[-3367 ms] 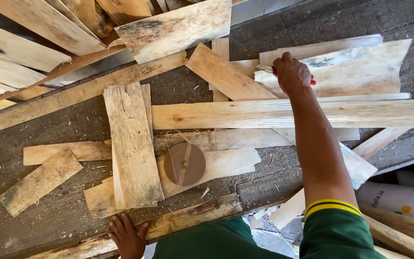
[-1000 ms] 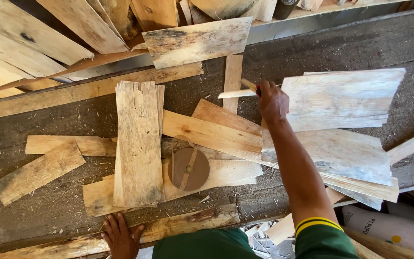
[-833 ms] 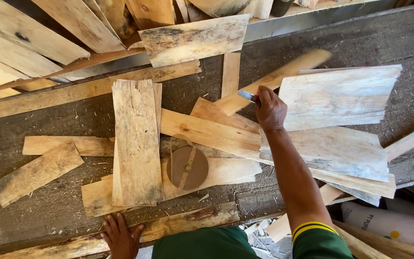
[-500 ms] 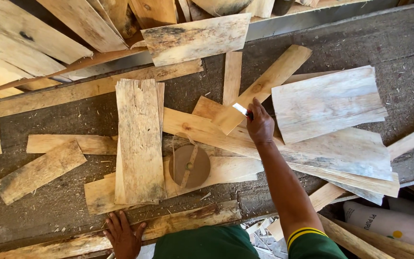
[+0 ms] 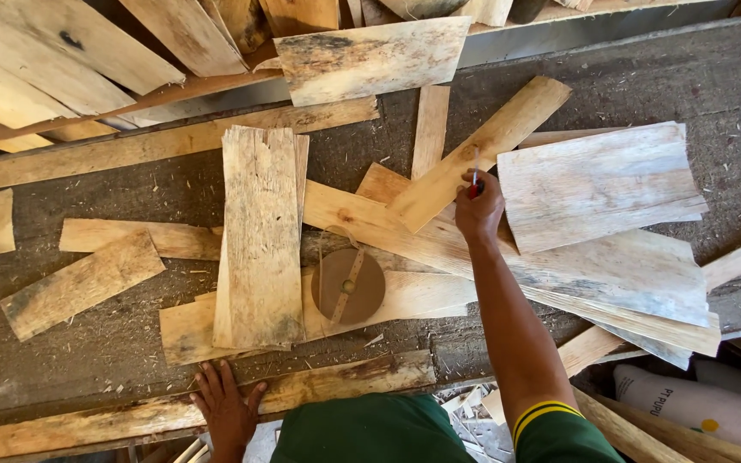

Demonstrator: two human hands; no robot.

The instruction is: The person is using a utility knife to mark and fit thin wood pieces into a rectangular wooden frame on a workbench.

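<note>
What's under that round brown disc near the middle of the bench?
The round brown disc lies on a pale flat board, beside the tall upright plank. A wooden strip crosses its face. Whatever is beneath the disc's centre is covered. The right hand works apart from it.

Right hand gripping red-handled blade over slanted plank, left hand flat on edge board

The right hand has drawn back from the upper right of the frame toward the centre, its knife now pointing up. A narrow plank now lies diagonally where the long horizontal board was, and wide boards sit piled at right.
</note>
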